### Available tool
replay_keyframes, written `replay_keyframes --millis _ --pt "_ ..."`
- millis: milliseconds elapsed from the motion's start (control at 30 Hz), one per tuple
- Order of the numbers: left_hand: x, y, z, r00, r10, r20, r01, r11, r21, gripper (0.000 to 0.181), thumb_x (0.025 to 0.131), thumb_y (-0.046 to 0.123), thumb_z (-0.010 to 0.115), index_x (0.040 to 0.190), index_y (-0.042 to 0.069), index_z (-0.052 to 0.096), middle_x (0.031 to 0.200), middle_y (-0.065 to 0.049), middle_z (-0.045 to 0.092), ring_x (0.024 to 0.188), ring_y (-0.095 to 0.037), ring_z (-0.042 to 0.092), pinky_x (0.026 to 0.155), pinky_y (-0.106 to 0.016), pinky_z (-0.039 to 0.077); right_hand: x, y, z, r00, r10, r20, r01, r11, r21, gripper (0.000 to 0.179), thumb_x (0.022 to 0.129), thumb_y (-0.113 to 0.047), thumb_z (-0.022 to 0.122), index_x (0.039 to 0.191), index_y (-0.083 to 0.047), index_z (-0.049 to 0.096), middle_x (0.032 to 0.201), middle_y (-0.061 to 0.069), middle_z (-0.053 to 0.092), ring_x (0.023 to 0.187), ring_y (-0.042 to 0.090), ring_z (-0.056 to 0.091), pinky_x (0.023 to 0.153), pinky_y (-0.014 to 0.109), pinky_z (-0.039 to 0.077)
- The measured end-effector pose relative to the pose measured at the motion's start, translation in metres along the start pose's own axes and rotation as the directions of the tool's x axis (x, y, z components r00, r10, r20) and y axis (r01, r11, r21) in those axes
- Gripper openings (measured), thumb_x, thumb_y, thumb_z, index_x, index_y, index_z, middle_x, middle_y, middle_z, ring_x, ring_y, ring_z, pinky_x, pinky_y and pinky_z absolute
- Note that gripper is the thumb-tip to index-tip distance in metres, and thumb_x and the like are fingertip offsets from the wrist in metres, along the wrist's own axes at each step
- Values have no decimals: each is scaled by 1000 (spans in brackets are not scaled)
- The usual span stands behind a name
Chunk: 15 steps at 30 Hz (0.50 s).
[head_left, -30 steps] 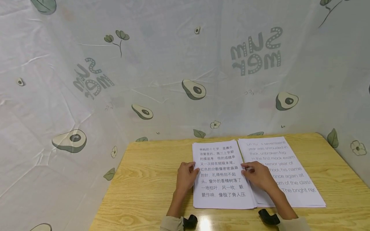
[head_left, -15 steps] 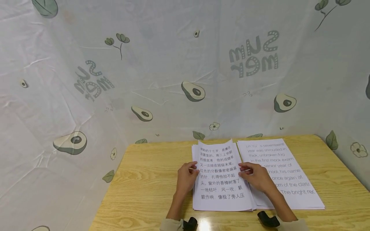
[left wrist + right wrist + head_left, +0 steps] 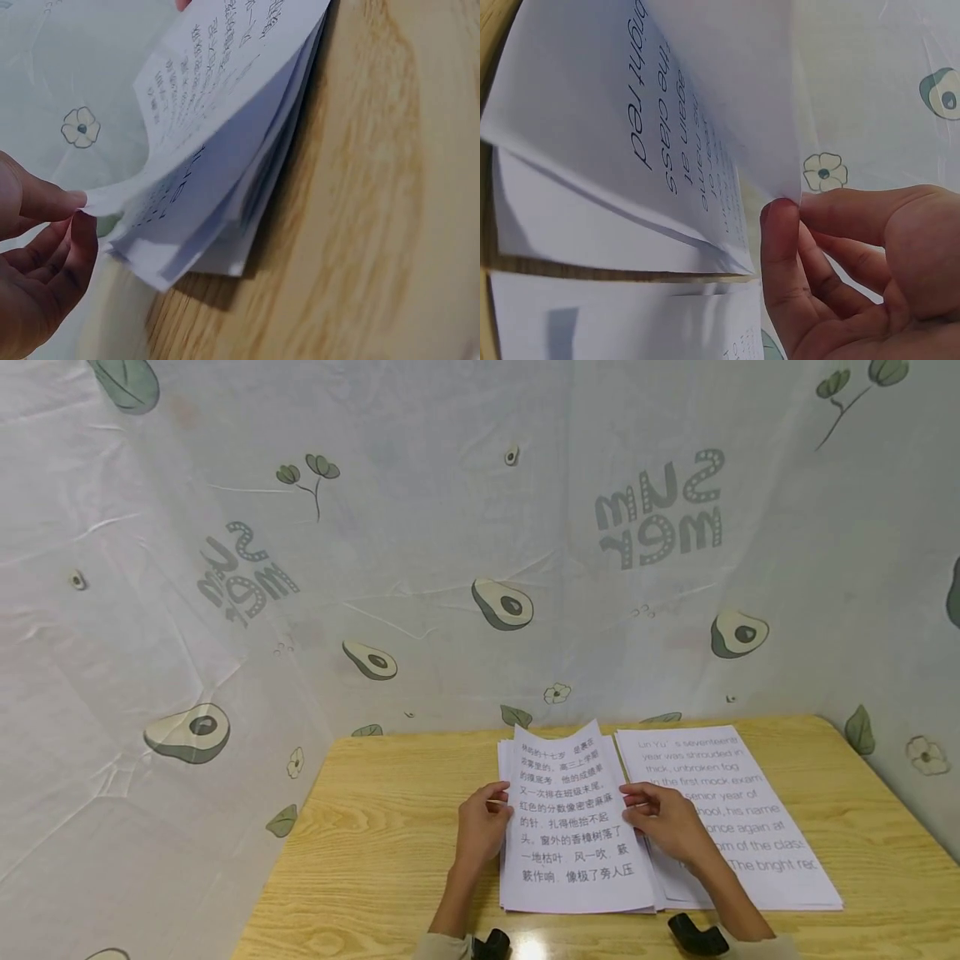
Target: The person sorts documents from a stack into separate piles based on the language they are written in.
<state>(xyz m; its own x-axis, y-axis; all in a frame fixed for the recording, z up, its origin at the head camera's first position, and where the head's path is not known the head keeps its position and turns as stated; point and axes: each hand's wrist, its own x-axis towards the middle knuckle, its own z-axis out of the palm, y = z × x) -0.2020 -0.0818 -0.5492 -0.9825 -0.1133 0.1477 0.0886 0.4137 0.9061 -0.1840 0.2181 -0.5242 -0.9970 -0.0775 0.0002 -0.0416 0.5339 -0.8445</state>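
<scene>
My left hand [image 3: 483,827] pinches the left edge of a white sheet of paper [image 3: 566,860] printed with large Chinese characters. At its right edge, my right hand [image 3: 669,820] pinches it between thumb and forefinger. The sheet is bowed and its far corners curl up above the left paper stack [image 3: 225,244]. In the right wrist view, a sheet with English words [image 3: 592,112] lies below the raised one. To the right, a second paper stack [image 3: 787,877], topped by an English page, lies flat, partly hidden by my right hand and forearm.
Both stacks lie side by side on a wooden table [image 3: 390,843], a narrow gap between them. Behind the table hangs a pale curtain [image 3: 420,543] printed with avocados. Black devices [image 3: 492,943] sit at the wrists.
The Chinese sheet has come up off the left stack; its far corners now curl upward and it bows between my hands. Both hands keep nearly the same place. The head view has tilted slightly up.
</scene>
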Motion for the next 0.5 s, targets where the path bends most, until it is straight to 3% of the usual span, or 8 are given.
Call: replay_keyframes --millis 233,500 --pt "4 -4 -13 999 -50 -21 50 998 -28 38 90 -9 74 126 4 77 106 -11 76 87 -16 70 73 -21 57 1 -3 2 999 26 23 -28 993 116 47 99 -5 73 143 8 61 128 26 69 103 23 75 74 24 62" --pt "9 -13 -32 997 -78 -20 77 996 -40 39 91 -9 74 128 4 76 109 -13 75 90 -18 70 74 -24 59 6 -6 19 995 96 31 -101 967 235 49 100 -6 72 145 7 60 131 25 66 110 24 73 78 26 63"
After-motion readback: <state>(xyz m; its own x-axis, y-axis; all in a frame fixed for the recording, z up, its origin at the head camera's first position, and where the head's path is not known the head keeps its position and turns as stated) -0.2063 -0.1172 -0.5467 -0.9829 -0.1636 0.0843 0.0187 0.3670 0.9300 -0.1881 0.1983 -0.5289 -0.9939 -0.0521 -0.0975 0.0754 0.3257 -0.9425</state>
